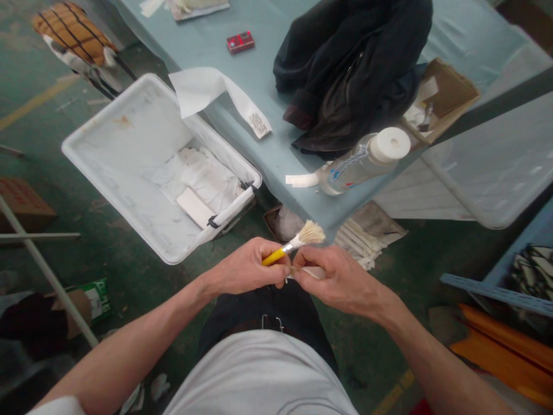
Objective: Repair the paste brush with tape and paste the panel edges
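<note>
My left hand (248, 270) is closed around the yellow handle of a small brush (298, 241), whose pale bristles point up and to the right. My right hand (334, 275) touches the left one and pinches a small pale strip (311, 272) between thumb and fingers. Both hands hover over my lap, just in front of the corner of a light blue table (259, 86).
A clear plastic bottle with a white cap (365, 160) lies on the table corner beside a dark jacket (349, 69). White paper strips (216, 92), a red box (240, 41) and a cardboard box (440, 98) also rest there. A white bin (129, 132) with white pieces stands at left.
</note>
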`<state>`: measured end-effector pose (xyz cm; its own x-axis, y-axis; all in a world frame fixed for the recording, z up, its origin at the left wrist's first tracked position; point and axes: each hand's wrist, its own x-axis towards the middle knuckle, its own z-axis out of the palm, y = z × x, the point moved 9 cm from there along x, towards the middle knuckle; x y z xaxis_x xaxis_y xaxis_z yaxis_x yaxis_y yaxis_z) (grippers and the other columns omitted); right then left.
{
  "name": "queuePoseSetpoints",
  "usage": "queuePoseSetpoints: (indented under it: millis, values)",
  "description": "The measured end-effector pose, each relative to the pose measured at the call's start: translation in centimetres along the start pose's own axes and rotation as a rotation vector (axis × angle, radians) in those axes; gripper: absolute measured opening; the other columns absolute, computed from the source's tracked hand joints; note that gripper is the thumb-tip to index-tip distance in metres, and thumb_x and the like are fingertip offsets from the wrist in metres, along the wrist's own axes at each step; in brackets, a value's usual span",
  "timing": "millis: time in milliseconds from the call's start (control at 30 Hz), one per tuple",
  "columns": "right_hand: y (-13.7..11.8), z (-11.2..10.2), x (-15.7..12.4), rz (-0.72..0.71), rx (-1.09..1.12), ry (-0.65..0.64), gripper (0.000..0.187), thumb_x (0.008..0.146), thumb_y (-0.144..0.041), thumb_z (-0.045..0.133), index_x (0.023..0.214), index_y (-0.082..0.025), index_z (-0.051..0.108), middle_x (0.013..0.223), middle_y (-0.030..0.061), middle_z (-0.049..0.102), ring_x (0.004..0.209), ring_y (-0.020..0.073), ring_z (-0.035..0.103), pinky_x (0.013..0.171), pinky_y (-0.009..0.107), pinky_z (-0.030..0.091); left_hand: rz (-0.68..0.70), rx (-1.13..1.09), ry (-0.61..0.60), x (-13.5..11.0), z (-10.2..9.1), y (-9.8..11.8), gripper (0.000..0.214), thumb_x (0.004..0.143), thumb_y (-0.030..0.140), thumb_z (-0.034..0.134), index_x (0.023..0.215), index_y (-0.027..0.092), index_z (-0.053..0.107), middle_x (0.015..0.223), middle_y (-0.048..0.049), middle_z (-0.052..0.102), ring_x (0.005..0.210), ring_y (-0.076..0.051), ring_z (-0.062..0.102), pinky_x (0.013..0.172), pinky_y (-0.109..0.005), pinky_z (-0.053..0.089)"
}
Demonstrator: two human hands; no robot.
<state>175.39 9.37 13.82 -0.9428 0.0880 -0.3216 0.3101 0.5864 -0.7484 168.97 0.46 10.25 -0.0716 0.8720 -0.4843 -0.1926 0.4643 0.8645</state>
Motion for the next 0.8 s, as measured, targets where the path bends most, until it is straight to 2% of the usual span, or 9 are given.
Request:
queuePoseSetpoints:
  millis: [233,367,500,567,667,800]
  values:
    - [-1.4,-0.1,-0.8,-0.240,-0.218,0.191,0.020,0.095,-0.022,0.055,0.077,-0.021,0.064,0.066,0.0004,0.069,0.059,0.0138,0.060,0.061,0.029,0.032,0.061,-0.108,0.186,-0.1,-0.4,-0.2,0.009,0.067,0.024,0.056,0.060,0.019,0.056,0.054,0.0055,0.050,0.054,-0.009,0.041,0.054,-0.023,0.031]
    - [-1.7,-0.1,-1.3,-0.278,-0.301,0.272,0.020,0.096,-0.020,0.054,0.077,-0.022,0.062,0.067,0.0012,0.071,0.061,0.0148,0.062,0.063,0.029,0.034,0.044,-0.180,0.254,0.1,-0.1,-0.9,0.010,0.067,0.026,0.057,0.059,0.019,0.056,0.051,0.0057,0.050,0.051,-0.009,0.040,0.051,-0.022,0.030]
    - [-2.2,-0.2,-1.8,-0.315,-0.359,0.337,0.021,0.094,-0.016,0.054,0.075,-0.022,0.062,0.068,0.0025,0.072,0.063,0.0159,0.064,0.064,0.030,0.035,-0.025,-0.290,0.294,0.4,0.4,-2.2,0.015,0.069,0.030,0.062,0.061,0.020,0.054,0.048,0.0085,0.042,0.044,-0.006,0.032,0.045,-0.021,0.024]
    - [-1.9,-0.4,-1.9,-0.287,-0.327,0.365,0.022,0.097,-0.018,0.054,0.077,-0.022,0.063,0.069,0.0025,0.072,0.062,0.0159,0.065,0.064,0.030,0.036,-0.049,-0.347,0.276,0.5,0.7,-2.6,0.021,0.073,0.036,0.066,0.066,0.020,0.054,0.050,0.0099,0.039,0.043,-0.005,0.027,0.042,-0.021,0.019]
    - [-0.7,-0.7,-2.0,-0.187,-0.232,0.388,0.023,0.103,-0.026,0.054,0.085,-0.022,0.067,0.072,0.0026,0.075,0.063,0.0161,0.067,0.064,0.029,0.039,-0.063,-0.403,0.196,0.4,1.1,-2.8,0.037,0.079,0.050,0.074,0.072,0.019,0.056,0.056,0.0086,0.044,0.043,-0.004,0.024,0.041,-0.021,0.014]
    - [0.3,-0.6,-2.2,-0.120,-0.167,0.354,0.022,0.103,-0.030,0.055,0.088,-0.022,0.069,0.078,0.0028,0.077,0.066,0.0169,0.068,0.065,0.029,0.041,-0.005,-0.291,0.104,0.2,0.9,-2.3,0.055,0.086,0.067,0.070,0.067,0.017,0.056,0.057,0.0068,0.042,0.045,-0.004,0.027,0.042,-0.021,0.015]
